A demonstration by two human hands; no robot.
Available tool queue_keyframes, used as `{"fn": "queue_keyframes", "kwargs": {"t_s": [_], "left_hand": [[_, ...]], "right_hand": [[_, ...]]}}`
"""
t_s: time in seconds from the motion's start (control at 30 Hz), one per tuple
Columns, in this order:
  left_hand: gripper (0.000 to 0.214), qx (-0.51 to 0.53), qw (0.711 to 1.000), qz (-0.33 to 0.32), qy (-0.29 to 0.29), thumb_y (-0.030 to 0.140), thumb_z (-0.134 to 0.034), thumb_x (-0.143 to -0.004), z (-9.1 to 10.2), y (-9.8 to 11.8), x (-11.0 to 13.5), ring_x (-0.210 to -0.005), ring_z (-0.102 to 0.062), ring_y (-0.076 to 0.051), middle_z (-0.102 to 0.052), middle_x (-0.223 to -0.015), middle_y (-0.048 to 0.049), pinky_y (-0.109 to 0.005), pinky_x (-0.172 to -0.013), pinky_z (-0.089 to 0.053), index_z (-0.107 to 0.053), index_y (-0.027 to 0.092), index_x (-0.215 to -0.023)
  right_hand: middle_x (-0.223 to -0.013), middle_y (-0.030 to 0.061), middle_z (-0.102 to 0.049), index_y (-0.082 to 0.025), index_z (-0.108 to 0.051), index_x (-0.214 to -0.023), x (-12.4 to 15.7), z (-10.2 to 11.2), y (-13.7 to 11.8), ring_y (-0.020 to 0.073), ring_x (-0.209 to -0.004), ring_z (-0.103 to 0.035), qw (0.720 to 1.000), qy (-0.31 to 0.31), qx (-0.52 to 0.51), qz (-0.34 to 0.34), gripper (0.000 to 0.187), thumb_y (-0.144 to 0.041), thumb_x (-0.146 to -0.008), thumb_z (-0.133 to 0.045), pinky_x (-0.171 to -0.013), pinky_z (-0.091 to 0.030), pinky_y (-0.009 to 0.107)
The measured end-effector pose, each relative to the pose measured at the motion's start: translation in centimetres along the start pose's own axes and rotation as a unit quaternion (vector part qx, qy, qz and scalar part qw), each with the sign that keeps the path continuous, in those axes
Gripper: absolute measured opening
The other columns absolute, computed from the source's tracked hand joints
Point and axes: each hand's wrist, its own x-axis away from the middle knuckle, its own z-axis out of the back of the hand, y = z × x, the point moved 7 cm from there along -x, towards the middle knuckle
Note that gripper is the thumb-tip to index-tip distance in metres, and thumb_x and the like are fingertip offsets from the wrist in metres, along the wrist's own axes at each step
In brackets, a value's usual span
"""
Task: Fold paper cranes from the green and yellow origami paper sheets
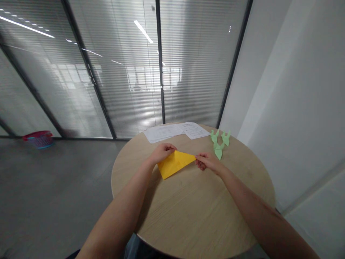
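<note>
A yellow sheet of paper (174, 163), folded into a triangle, lies on the round wooden table (194, 208). My left hand (162, 152) presses its curled fingers on the paper's upper left corner. My right hand (208, 162) pinches the paper's right tip between thumb and fingers. Both forearms reach in from the near edge of the table.
Three folded green paper figures (219, 142) lie just beyond my right hand. Two printed white sheets (175, 131) rest at the table's far edge. A red and blue basket (39, 139) stands on the grey floor at left. Glass walls with blinds stand behind; a white wall is at right.
</note>
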Motion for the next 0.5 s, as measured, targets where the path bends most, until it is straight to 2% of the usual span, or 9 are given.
{"fn": "queue_keyframes", "kwargs": {"t_s": [0.2, 0.37, 0.5], "left_hand": [[0.026, 0.005, 1.0, 0.009, 0.027, 0.026, -0.051, -0.079, 0.5, -0.4, -0.1, -0.081, -0.063, -0.018, -0.071, -0.092, -0.0052, -0.028, -0.073, -0.048, -0.071, 0.017, -0.094], [0.025, 0.005, 1.0, 0.018, 0.022, 0.026, -0.052, -0.079, 0.5, -0.2, 0.0, -0.08, -0.063, -0.018, -0.071, -0.091, -0.0051, -0.028, -0.073, -0.048, -0.071, 0.017, -0.092], [0.026, 0.009, 1.0, 0.015, 0.009, 0.029, -0.052, -0.08, 0.0, -0.1, 0.1, -0.08, -0.063, -0.018, -0.071, -0.091, -0.0054, -0.029, -0.073, -0.048, -0.071, 0.017, -0.093]], "right_hand": [[-0.066, 0.0019, -0.06, -0.016, -0.058, -0.074, -0.7, 1.7, 0.5, 0.0101, -0.051, -0.055, 0.996, 0.079, -0.023, 0.014, 0.02, -0.034, -0.082, -0.056, -0.04, -0.04, 0.019], [-0.067, 0.001, -0.059, -0.018, -0.056, -0.077, -1.1, 3.4, 1.1, 0.0103, -0.052, -0.055, 0.986, 0.154, -0.058, 0.026, 0.018, -0.036, -0.08, -0.055, -0.042, -0.043, 0.02], [-0.077, 0.0039, -0.062, -0.017, -0.059, -0.081, -1.1, 3.3, 0.7, 0.0108, -0.057, -0.055, 0.984, 0.168, -0.037, 0.05, 0.024, -0.041, -0.08, -0.055, -0.044, -0.044, 0.02]]}}
